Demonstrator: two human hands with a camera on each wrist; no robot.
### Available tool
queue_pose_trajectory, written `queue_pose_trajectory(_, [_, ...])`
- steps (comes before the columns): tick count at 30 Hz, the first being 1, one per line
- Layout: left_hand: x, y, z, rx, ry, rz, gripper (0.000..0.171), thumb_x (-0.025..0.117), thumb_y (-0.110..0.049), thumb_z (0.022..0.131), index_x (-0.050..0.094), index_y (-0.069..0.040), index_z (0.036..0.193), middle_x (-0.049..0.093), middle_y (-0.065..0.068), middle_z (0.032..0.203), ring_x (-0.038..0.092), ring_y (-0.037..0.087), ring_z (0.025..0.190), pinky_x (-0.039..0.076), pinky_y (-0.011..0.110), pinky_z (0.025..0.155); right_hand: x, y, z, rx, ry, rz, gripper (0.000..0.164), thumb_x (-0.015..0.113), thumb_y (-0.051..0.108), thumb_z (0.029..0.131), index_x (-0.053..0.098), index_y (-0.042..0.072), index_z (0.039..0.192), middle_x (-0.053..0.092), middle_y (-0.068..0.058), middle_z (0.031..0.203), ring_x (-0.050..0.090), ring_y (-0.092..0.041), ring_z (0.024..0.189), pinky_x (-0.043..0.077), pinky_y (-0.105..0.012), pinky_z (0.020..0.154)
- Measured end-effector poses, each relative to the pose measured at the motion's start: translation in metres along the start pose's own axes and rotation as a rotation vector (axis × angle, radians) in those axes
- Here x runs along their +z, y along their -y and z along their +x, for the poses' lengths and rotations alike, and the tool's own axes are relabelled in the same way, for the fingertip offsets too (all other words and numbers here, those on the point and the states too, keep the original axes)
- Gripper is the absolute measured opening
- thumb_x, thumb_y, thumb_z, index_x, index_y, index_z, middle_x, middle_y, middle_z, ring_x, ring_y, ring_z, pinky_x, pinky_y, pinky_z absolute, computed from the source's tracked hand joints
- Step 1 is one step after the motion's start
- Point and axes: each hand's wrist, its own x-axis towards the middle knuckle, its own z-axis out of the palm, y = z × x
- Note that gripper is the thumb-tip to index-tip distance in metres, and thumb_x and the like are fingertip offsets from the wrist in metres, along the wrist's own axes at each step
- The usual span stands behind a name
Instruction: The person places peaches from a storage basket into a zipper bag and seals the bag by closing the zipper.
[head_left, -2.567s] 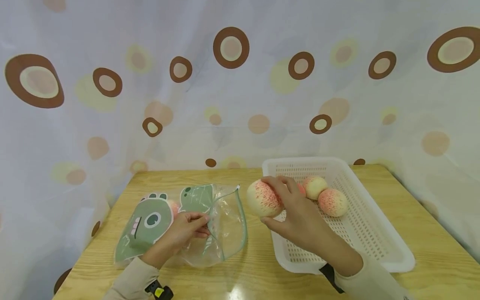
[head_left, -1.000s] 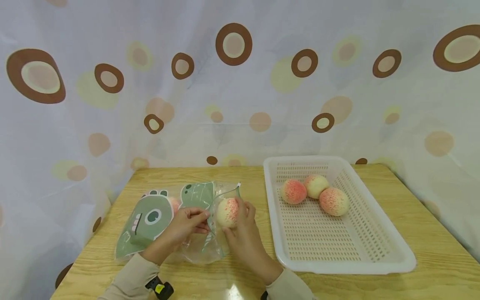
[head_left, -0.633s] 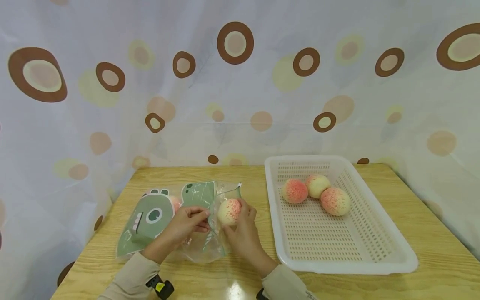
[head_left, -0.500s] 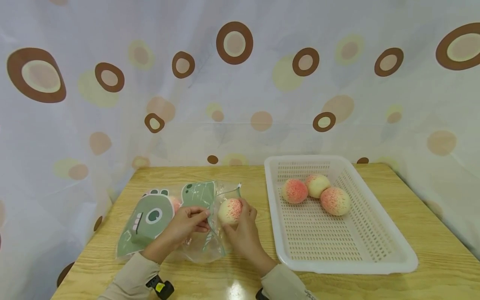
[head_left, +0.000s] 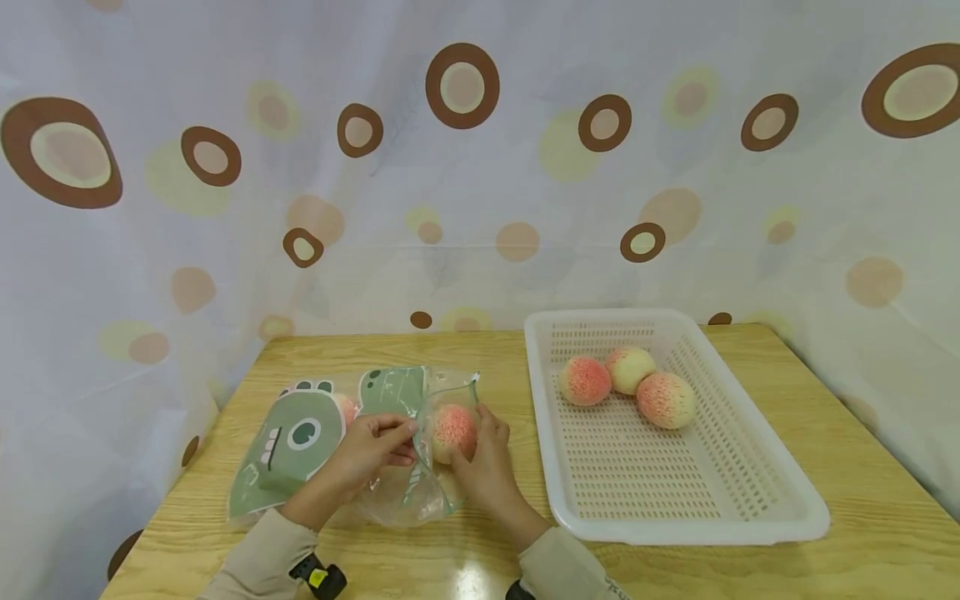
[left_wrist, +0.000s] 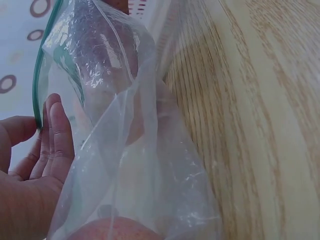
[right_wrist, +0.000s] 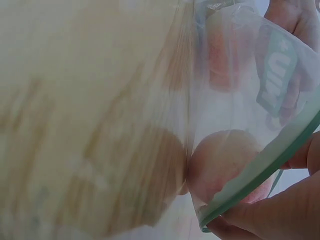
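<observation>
A: What are the hands doing?
B: The left hand [head_left: 367, 454] pinches one edge of a clear zip bag [head_left: 288, 454], and the right hand [head_left: 487, 462] holds the opposite edge. A peach [head_left: 453, 429] sits inside the bag's mouth, between the two hands, right beside the right thumb.

A: Can you see that grip from above?
B: Not well. The right wrist view shows it better: thumb and finger close on the green strip [right_wrist: 265, 165] along the rim, with the peach behind the plastic. It also catches a lettered label [right_wrist: 277, 72] in front of the left hand.

A: And the left wrist view?
B: The left thumb and fingers meet at the strip there, and a reddish round top [left_wrist: 115, 231] shows at the bottom; I can't tell which peach that is.

A: What else is around?
B: Only the head view gives the whole white basket [head_left: 551, 483], to the right of the right hand, with three peaches [head_left: 585, 381] in it. A patterned curtain [head_left: 480, 183] hangs beyond both hands.

A: Anything in the way?
B: The left hand covers part of the bag, and its creased, shiny film blurs whatever lies behind.
</observation>
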Motion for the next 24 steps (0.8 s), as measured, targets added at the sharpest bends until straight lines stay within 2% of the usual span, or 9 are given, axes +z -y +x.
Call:
queue_pose_trajectory(13, [-0.0008,-0.0010,-0.0020,-0.007,-0.003,0.002,0.034,0.055,-0.014,0.098,0.056,0.016,0.114,0.064,0.002,0.076,0.063,0.010,0.069,0.057,0.022,0.066,0.0005,0.0003,-0.0010,-0.004,0.039,-0.010,0.064,0.065,-0.003,0.081,0.034,-0.011,0.136,0.038,-0.035,0.126,0.046,-0.048,0.118,0.041,-0.057,0.100])
queue_pose_trajectory(24, [-0.0012,-0.0009,-0.0027,-0.004,0.002,0.002,0.033,0.054,-0.015,0.099,0.056,0.015,0.113,0.064,0.002,0.076,0.064,0.010,0.069,0.057,0.022,0.066,-0.0035,0.0058,-0.0064,-0.009,0.062,-0.016,0.067,0.066,-0.001,0.081,0.033,-0.011,0.139,0.036,-0.036,0.132,0.046,-0.046,0.119,0.043,-0.056,0.098])
